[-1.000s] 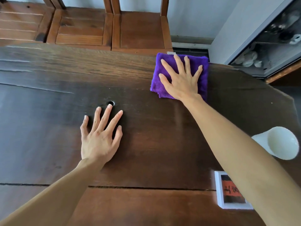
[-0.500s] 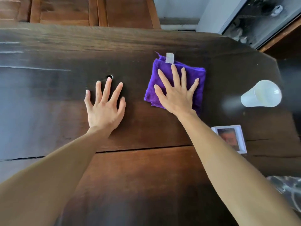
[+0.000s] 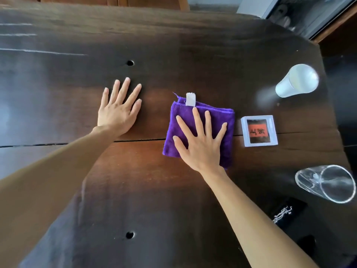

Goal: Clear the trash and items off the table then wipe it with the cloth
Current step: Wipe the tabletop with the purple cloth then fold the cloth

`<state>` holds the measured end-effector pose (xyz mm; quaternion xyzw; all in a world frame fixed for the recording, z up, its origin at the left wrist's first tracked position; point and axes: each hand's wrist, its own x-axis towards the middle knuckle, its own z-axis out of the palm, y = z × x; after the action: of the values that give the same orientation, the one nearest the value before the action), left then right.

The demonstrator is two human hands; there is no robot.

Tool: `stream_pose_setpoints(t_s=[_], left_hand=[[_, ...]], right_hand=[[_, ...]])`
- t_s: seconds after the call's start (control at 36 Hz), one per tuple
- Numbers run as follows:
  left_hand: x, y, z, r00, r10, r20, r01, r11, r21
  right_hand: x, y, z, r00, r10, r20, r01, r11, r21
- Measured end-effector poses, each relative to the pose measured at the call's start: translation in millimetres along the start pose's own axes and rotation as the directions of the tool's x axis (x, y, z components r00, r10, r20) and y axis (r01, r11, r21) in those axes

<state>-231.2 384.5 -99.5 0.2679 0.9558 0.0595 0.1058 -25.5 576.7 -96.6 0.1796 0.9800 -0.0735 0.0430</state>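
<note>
On the bench (image 3: 193, 200): right hand (image 3: 201, 144) flat, fingers spread, pressing the cloth (image 3: 222, 120); left hand (image 3: 117, 111) flat, holding nothing.

Two bare forearms, no sleeves, left hand (image 3: 117, 111), right hand (image 3: 201, 146), no rings or watch

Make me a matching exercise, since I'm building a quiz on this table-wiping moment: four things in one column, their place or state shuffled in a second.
Things:
1. purple cloth
2. left hand
3. white cup
4. clear glass

States:
A. lies on its side at the table's right edge, nearest the person
B. flat on bare wood, fingers spread
C. folded, pressed under the right hand
D. lies tipped over beyond the small framed card

Pairs: 1-C, 2-B, 3-D, 4-A
</note>
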Motion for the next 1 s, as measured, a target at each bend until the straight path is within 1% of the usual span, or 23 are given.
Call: stream_pose_setpoints(t_s=[0.14, 0.33, 0.44, 0.53, 0.61, 0.72, 0.83, 1.0], left_hand=[[-16.0, 5.6, -2.3, 0.998, -0.061, 0.015, 0.061, 0.998, -0.014], [-18.3, 8.7, -1.1, 0.998, -0.061, -0.020, 0.060, 0.998, -0.020], [-18.9, 7.5, 2.3, 0.997, -0.057, -0.043, 0.057, 0.998, -0.017], [-18.8, 7.3, 3.3, 0.997, -0.060, -0.050, 0.059, 0.998, -0.016], [-19.7, 7.3, 3.4, 0.996, -0.059, -0.060, 0.058, 0.998, -0.019], [-19.7, 7.1, 4.1, 0.996, -0.053, -0.066, 0.051, 0.998, -0.029], [-19.6, 6.1, 6.1, 0.995, -0.056, -0.079, 0.053, 0.998, -0.034], [-19.7, 5.7, 8.0, 0.995, -0.051, -0.090, 0.049, 0.998, -0.030]], right_hand=[[-64.2, -15.1, 2.5, 0.998, 0.000, 0.064, -0.001, 1.000, 0.020], [-162.6, -39.9, 8.5, 0.992, 0.019, 0.125, -0.026, 0.998, 0.056], [-229.7, -50.4, 13.2, 0.987, -0.009, 0.162, -0.001, 0.998, 0.065], [-275.6, -53.4, 16.8, 0.985, -0.032, 0.170, 0.027, 0.999, 0.032], [-309.1, -52.4, 18.6, 0.986, -0.058, 0.153, 0.066, 0.997, -0.047], [-331.3, -52.2, 17.9, 0.989, -0.058, 0.134, 0.073, 0.992, -0.106], [-333.0, -53.5, 25.7, 0.995, -0.051, 0.089, 0.064, 0.986, -0.156], [-317.9, -53.1, 37.1, 0.990, -0.084, 0.117, 0.103, 0.981, -0.164]])
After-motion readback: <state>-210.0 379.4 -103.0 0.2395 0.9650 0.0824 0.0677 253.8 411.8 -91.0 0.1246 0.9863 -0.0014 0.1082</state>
